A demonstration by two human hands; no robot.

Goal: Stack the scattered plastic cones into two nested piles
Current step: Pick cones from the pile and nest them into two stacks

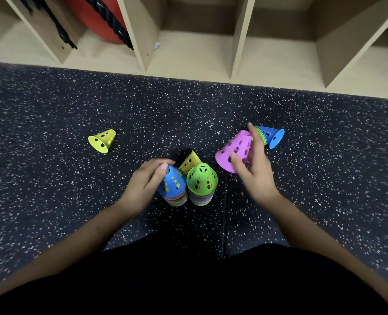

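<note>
Head view, looking down at a dark speckled floor (52, 178). Two upright nested piles stand touching side by side: a blue-topped pile (173, 185) and, to its right, a green-topped pile (202, 180). The left hand (146, 180) curls its fingers and thumb over the left side and tip of the blue-topped pile. The right hand (254, 173) grips a tilted pink cone (234, 148), thumb on its near wall and fingers behind it. Just beyond those fingers, a blue cone on its side (271, 135) shows green rims nested in it. A tilted yellow cone (189, 163) leans just behind the piles. A lone yellow cone (102, 140) lies well to the left. Wooden cubbies (188, 53) line the far edge.
</note>
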